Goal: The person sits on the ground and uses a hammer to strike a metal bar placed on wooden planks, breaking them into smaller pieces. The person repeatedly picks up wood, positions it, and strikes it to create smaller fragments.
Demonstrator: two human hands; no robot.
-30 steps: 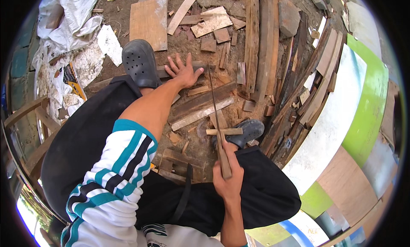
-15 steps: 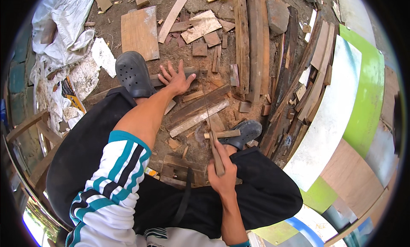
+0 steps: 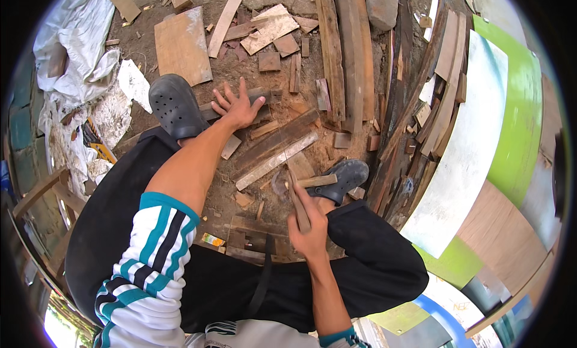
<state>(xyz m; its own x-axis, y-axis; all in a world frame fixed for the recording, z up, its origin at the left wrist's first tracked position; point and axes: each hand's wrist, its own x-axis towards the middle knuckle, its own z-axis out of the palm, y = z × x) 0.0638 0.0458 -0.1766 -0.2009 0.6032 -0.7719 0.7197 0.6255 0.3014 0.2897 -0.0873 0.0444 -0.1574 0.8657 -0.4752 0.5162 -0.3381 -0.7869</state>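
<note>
Spreading its fingers wide, the person's left hand [image 3: 239,112] rests palm-down on a narrow wooden bar [image 3: 276,96]. The bar, grey-brown and worn, lies crosswise on the ground left of centre; the left shoe [image 3: 177,107] covers part of it, and its right end juts past the thumb. Next comes the saw [image 3: 299,208], its blade a thin line seen nearly edge-on, running up toward that end; whether its teeth touch the wood cannot be told. The right hand [image 3: 309,232] is closed around the saw's plain brown handle.

As for edges, a square board [image 3: 183,47] lies beyond the left shoe. Slanting boards [image 3: 277,145] lie near the blade, and a short stick [image 3: 320,181] meets the right shoe [image 3: 348,178]. Sawdust-strewn dirt separates the bar from the long planks [image 3: 332,59]; farther right stands a white panel [image 3: 463,149].
</note>
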